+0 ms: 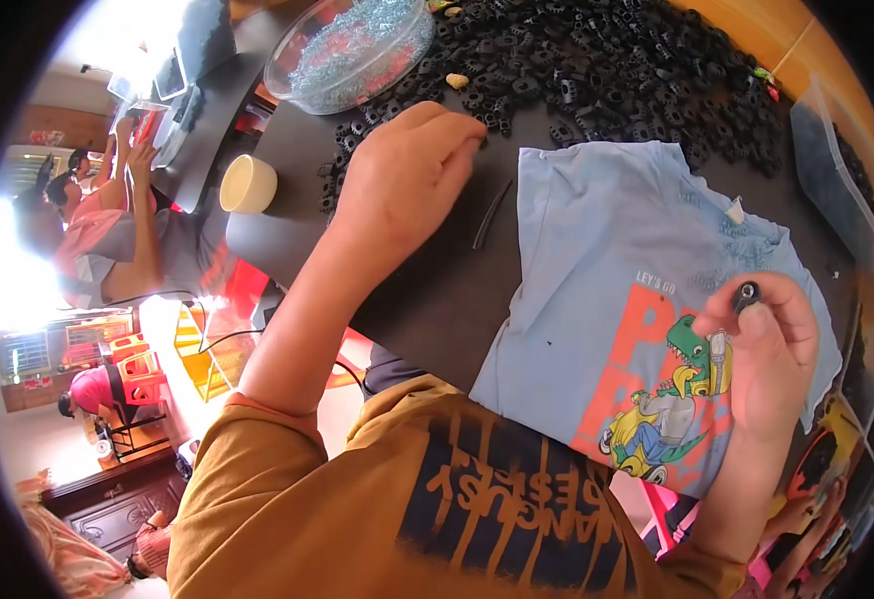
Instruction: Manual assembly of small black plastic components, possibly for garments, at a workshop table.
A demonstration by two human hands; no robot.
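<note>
Head view is showing a dark table [427,299] running away from the person, with a light blue shirt [617,270] lying spread flat on it as a soft work mat. Beyond the shirt a big heap of black parts [617,60] is covering the far end, and a clear bowl [352,50] of pale metal bits is sitting to its left, a cream cup [248,184] nearer the edge. The left hand [407,175] is reaching into the near fringe of the heap, fingers curled together; whether it is gripping anything I cannot tell, since the knuckles are hiding the tips. The right hand [772,344] is hovering over the shirt's print, thumb and forefinger pinching a single black part [746,296]. That part is looking small, rigid and light, probably moulded plastic, so a fingertip pinch across its sides is suiting it; being so small, it could easily slip away.
</note>
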